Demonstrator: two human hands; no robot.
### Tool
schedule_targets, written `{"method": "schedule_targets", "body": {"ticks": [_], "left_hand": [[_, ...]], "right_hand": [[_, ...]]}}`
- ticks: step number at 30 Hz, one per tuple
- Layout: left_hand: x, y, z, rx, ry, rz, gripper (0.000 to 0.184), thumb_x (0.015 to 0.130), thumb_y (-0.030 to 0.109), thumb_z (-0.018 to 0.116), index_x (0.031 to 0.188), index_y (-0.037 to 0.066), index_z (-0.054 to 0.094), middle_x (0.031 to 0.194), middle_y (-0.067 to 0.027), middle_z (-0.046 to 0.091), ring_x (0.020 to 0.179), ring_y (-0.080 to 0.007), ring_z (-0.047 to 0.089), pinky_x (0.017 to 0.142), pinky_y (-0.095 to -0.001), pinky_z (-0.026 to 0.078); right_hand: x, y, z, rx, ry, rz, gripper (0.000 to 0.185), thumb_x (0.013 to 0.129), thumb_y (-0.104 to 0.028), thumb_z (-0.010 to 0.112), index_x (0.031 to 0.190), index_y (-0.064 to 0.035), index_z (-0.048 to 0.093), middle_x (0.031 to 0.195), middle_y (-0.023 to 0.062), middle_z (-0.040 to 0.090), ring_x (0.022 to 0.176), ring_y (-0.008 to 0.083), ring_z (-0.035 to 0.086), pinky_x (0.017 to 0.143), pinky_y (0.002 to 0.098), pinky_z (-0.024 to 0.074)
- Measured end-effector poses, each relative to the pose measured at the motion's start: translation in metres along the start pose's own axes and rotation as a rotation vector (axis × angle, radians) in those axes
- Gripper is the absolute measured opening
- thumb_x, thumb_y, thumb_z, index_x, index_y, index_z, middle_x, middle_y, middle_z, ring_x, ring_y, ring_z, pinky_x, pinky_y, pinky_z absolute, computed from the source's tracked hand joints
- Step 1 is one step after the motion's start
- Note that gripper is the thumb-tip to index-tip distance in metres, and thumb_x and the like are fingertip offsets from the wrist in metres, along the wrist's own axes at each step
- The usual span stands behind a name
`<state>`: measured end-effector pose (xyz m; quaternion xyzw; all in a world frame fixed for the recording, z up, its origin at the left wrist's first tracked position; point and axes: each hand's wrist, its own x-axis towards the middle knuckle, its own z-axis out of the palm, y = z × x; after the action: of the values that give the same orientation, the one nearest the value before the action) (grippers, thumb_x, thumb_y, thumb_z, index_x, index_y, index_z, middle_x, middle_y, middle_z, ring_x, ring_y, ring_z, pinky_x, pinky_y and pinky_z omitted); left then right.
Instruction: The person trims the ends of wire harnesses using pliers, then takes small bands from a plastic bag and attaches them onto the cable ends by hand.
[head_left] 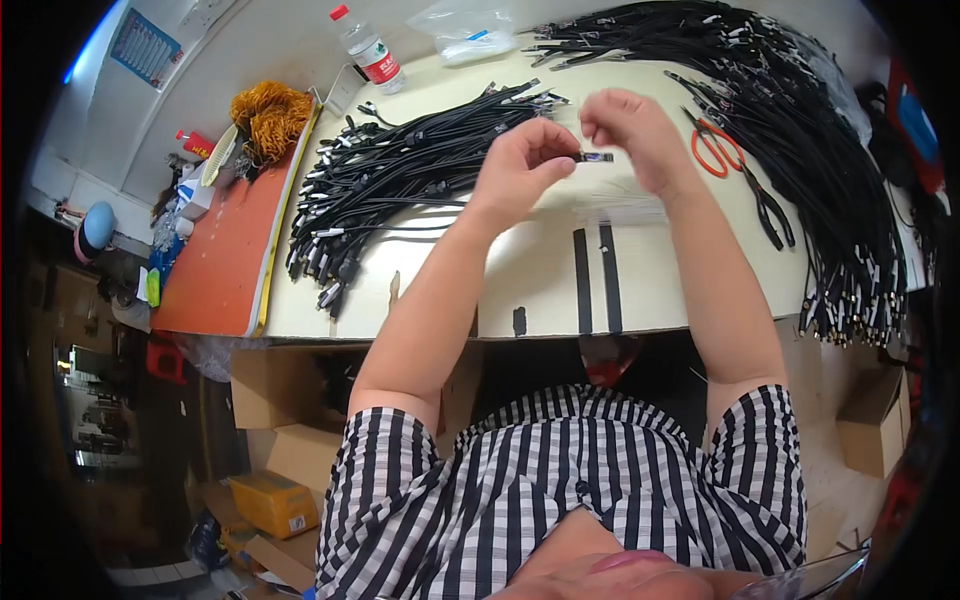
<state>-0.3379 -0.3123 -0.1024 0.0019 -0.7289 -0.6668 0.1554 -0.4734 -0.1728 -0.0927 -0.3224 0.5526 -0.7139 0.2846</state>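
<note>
Cable connector (600, 157) sits pinched in the left hand (522, 168). Right hand (640, 130) curls just right of it, hold unclear.

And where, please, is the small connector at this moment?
The small connector is in the head view's upper middle, held by the left hand, pictured just below the right hand and right of one black cable bundle.

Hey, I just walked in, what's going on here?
A person at a table is handling a small connector, pinched in the left hand. The right hand is raised close beside it; I can't tell whether it holds anything. Heaps of black cables lie on both sides of the hands.
</note>
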Motion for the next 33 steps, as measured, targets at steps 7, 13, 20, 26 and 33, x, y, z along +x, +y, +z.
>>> {"method": "schedule_targets", "body": {"ticks": [7,13,20,26,33], "left_hand": [[-0.041,0.051,0.035,0.571,-0.450,0.025,0.017,0.077,-0.006,0.064,0.092,0.001,0.063,0.085,-0.0071,0.062,0.078,-0.0178,0.061,0.069,-0.0303,0.049],[-0.069,0.009,0.068,0.751,-0.301,0.367,0.012,0.074,-0.001,0.067,0.085,0.002,0.062,0.086,-0.0101,0.060,0.080,-0.0299,0.058,0.074,-0.0354,0.049],[-0.030,0.019,0.038,0.245,0.067,-0.104,0.013,0.086,0.003,0.062,0.098,0.001,0.067,0.086,-0.0026,0.065,0.082,-0.0088,0.059,0.074,-0.0229,0.047],[0.019,0.013,0.028,0.173,0.214,-0.249,0.015,0.089,0.002,0.056,0.100,0.003,0.066,0.092,-0.0035,0.067,0.078,-0.0098,0.059,0.068,-0.0234,0.045],[0.025,-0.013,0.033,0.177,0.419,-0.157,0.015,0.087,0.000,0.054,0.095,-0.001,0.066,0.084,-0.0057,0.067,0.073,-0.0131,0.063,0.070,-0.0282,0.051]], "right_hand": [[-0.031,-0.028,-0.048,-0.588,-0.135,-0.066,0.012,0.084,-0.011,0.063,0.082,0.0003,0.065,0.074,0.0013,0.062,0.071,0.0095,0.056,0.068,0.0250,0.0451],[-0.035,0.003,-0.038,-1.128,-0.064,-0.035,0.014,0.073,-0.010,0.066,0.080,0.0013,0.067,0.074,0.0124,0.065,0.068,0.0216,0.061,0.064,0.0335,0.0476],[-0.006,0.024,-0.025,-1.395,-0.096,-0.114,0.012,0.071,-0.013,0.066,0.075,-0.0016,0.066,0.074,0.0142,0.065,0.069,0.0270,0.062,0.064,0.0361,0.0489],[0.016,0.015,-0.045,-0.748,0.115,-0.097,0.011,0.073,-0.014,0.064,0.075,-0.0031,0.065,0.074,0.0114,0.066,0.068,0.0238,0.063,0.065,0.0341,0.0493],[-0.011,0.012,-0.027,-1.192,-0.068,-0.003,0.014,0.072,-0.015,0.070,0.075,-0.0017,0.066,0.069,0.0090,0.064,0.066,0.0204,0.062,0.063,0.0337,0.0487]]}}
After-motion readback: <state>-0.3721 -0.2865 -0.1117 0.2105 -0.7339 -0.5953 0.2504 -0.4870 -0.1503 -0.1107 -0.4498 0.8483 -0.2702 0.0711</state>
